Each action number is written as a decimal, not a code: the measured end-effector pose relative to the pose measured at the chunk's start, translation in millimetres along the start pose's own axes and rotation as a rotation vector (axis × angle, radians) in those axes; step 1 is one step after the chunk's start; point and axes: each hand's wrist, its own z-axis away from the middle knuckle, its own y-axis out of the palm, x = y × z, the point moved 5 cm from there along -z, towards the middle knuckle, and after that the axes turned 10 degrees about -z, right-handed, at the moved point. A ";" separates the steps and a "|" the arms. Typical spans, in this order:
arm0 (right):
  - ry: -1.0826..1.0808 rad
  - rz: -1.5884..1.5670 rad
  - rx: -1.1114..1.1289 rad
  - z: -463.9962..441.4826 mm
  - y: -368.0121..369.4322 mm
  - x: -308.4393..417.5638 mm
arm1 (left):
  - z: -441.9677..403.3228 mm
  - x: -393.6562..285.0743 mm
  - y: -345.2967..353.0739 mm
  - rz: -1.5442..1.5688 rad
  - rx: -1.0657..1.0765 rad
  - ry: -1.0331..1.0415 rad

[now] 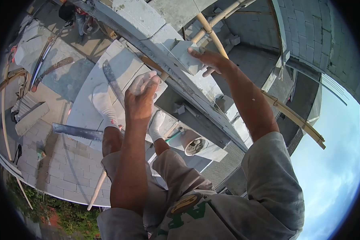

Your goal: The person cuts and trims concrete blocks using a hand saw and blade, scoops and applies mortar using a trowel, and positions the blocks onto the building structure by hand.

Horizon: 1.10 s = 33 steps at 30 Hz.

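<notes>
My right hand (208, 61) grips a small light-grey block (187, 57) at the top of a block wall (164, 38), thumb on its near face. Whether the block rests on the wall or is held just above it, I cannot tell. My left hand (142, 91) is raised over the platform with its fingers curled and whitened by dust. A pale block edge (161, 89) shows just behind it; whether the hand touches it, I cannot make out. Below lies a long dark blade (113, 82) on the pale boards, beside my foot in a white sock (102, 100).
A bucket (196, 145) stands by my other foot. A second flat blade (78, 132) lies left. A curved tool with a brown handle (52, 72) rests on a grey sheet. Bamboo poles (212, 34) cross beyond the wall. Another person (80, 20) is at upper left.
</notes>
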 end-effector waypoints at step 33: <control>-0.256 -0.328 -0.679 -0.4 26.9 -23.0 | 7.3 60.9 56.3 -0.291 0.116 0.063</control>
